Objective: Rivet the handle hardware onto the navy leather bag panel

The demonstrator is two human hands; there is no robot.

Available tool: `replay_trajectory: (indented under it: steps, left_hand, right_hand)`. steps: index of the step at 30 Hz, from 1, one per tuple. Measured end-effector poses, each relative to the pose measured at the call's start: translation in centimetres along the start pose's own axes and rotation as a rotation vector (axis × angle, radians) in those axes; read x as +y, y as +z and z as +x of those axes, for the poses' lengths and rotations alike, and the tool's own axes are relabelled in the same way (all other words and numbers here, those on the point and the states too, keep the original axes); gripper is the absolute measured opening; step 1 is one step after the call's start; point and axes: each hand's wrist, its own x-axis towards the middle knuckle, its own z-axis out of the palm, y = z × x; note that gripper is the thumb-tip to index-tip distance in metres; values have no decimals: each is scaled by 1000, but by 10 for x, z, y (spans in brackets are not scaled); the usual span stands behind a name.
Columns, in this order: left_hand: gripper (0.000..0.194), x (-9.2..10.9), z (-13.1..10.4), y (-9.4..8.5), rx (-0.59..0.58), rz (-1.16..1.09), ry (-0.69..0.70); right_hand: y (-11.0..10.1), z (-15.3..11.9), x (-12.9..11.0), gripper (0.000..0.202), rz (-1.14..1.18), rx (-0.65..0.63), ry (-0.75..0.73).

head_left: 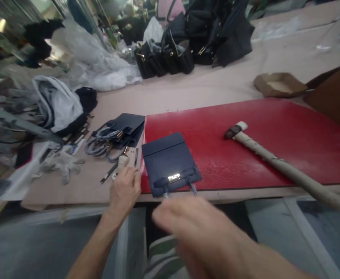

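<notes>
A dark navy bag panel with a gold metal plate and short handles lies on the left end of a red board. Left of the panel, my left hand rests at the table edge with its fingers curled, beside a small tool with a pale wrapped handle; whether it grips anything is hidden. My right hand, blurred, is in front of the panel's handles, and its fingertips cannot be made out. A stack of similar navy panels lies at the board's left edge.
A hammer with a long pale handle lies across the board's right half. White gloves and tools are at the left. Black bags stand at the back, with plastic wrap beside them. A cardboard tray sits back right.
</notes>
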Motion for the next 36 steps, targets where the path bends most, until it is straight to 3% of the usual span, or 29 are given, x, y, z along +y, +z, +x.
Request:
replay_trajectory:
  steps: [3, 4, 6, 8, 15, 18, 22, 24, 28, 32, 36]
  left_hand:
    - [19, 39, -6, 2, -80, -276, 192]
    - [17, 50, -6, 3, -143, -270, 205]
    - [12, 66, -3, 6, -243, -175, 209]
    - [9, 73, -1, 9, -273, -63, 237]
    - [15, 65, -10, 13, -195, 31, 431]
    - [20, 54, -16, 15, -118, -62, 497]
    - [28, 33, -23, 25, 62, -285, 618]
    - [33, 23, -26, 31, 134, -391, 654]
    - [37, 12, -30, 39, 156, -500, 652]
    - [38, 11, -33, 43, 195, -429, 690]
    - [38, 12, -37, 47, 218, -433, 679]
  right_hand:
    - [-3, 16, 58, 22, -349, 40, 276]
    - [-3, 20, 76, 18, -442, -32, 330]
    - [0, 26, 103, 15, -557, -173, 343]
    - [3, 29, 115, 14, -636, -259, 308]
    - [1, 42, 108, 17, -817, -456, 32]
    - [-1, 46, 113, 15, -859, -479, -107]
    - [-13, 44, 127, 9, -797, -529, -178]
    - [-20, 39, 137, 5, -654, -502, -183]
    - [-22, 22, 155, 16, -340, -300, -196]
    - [-10, 7, 163, 12, -358, -154, -241]
    - [-7, 1, 164, 15, -330, -99, -292]
